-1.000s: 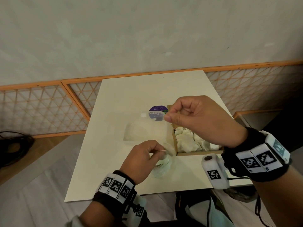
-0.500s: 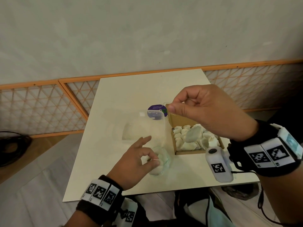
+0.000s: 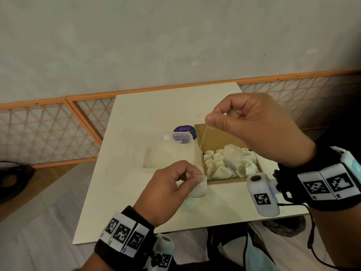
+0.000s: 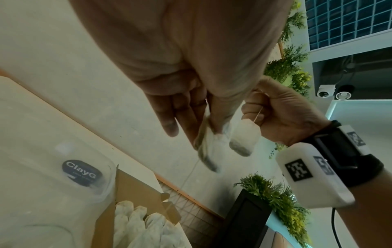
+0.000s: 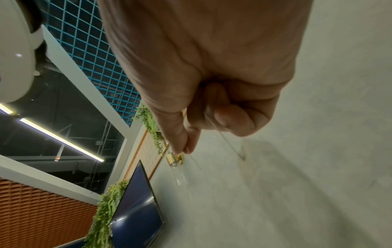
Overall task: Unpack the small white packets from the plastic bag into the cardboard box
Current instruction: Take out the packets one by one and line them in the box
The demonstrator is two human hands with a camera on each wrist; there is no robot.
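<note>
— See the right hand [image 3: 254,130]? Thumb and forefinger nipped shut on a thread [image 3: 203,136], nothing else in it. A packet [image 4: 244,139] dangles from that thread over the box [image 3: 220,137].

— And the left hand [image 3: 170,189]?

— Fingers curled, pinching another packet [image 3: 199,187] by its top, with a bit of thread at the fingertips. It hangs just in front of the box's near wall, above the table [image 3: 156,114]. The bag [image 3: 168,151] lies flat to the left of the box (clear plastic, purple sticker, hard to make out where it ends).

— How will they handle, do you reckon?

— Light as anything, I'd say; a thread carries one. Soft too, thin pouches that sag, with something dark settled at the bottom. I'd guess they tear if squeezed or yanked.

— So where to take hold?

— The thread or the top seam, gently. The threads look apt to tangle, though; the two here run close together, and I can't tell whether they're caught.

— Is the box full?

— Well stocked with packets already, lying loose in a heap.
</note>
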